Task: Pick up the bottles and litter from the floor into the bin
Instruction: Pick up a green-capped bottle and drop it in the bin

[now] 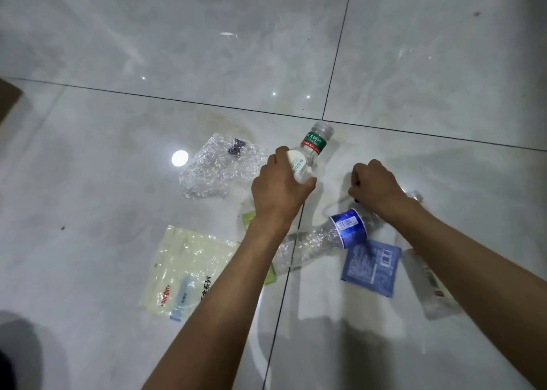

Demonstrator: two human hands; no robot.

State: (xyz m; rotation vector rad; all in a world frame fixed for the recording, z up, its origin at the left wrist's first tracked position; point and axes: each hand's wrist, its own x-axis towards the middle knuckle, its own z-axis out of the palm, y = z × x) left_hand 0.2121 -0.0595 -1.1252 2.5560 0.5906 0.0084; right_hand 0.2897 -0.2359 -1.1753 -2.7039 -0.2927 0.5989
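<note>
**A:** What am I holding?

**B:** Your left hand [279,189] grips a clear bottle with a green label [310,149], fingers curled round its body, its clear cap end pointing away from you.

**A:** And my right hand [374,186]? I see it curled just above the tiles.

**B:** It is closed into a loose fist, with something small and dark at the fingers. I cannot tell what it is or whether you actually pinch it.

**A:** What lies nearest below my hands?

**B:** A crushed clear bottle with a blue label [331,235] lies on its side between your forearms. A blue sachet [370,266] lies just beside it, towards you. Another clear bottle [429,286] lies partly hidden under your right forearm.

**A:** To my left?

**B:** A crumpled clear plastic wrapper [216,167] sits beside your left hand. Nearer you lies a pale yellowish bag with red print [183,271], and a green scrap [248,219] peeks out from under your left wrist.

**A:** The floor?

**B:** Glossy grey tile floor [148,49] with dark grout lines. A brown cardboard edge [9,99] shows at far left.
</note>
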